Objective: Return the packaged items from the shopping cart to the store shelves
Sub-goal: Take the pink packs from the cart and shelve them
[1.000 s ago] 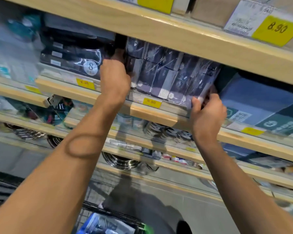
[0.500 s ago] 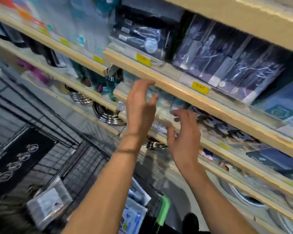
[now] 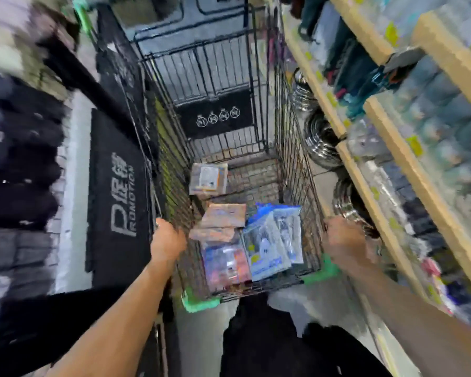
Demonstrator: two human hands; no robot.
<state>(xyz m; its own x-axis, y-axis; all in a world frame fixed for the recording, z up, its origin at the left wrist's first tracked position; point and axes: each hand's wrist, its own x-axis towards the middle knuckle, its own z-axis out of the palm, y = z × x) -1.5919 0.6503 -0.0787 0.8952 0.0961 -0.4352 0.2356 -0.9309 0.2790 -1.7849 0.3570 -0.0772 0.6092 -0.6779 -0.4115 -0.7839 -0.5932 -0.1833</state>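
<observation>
A black wire shopping cart (image 3: 259,110) stands below me with green corner guards. Several flat packaged items lie in its near end: a blue and white pack (image 3: 269,240), a pinkish pack (image 3: 225,214), a colourful pack (image 3: 226,263), and farther in a grey pack (image 3: 208,178). My left hand (image 3: 167,240) is closed on the cart's left rim. My right hand (image 3: 346,243) is closed on the cart's right rim. The frame is blurred by motion.
Wooden store shelves (image 3: 400,159) with yellow price tags run along the right, stocked with packaged goods and shiny metal bowls (image 3: 321,140) low down. A black promotion mat (image 3: 117,191) and dark folded goods (image 3: 19,164) lie to the left.
Both hands left the dark packages on the shelf, dropped down and took hold of the cart's two rims. The view swung from the shelves down onto the cart.
</observation>
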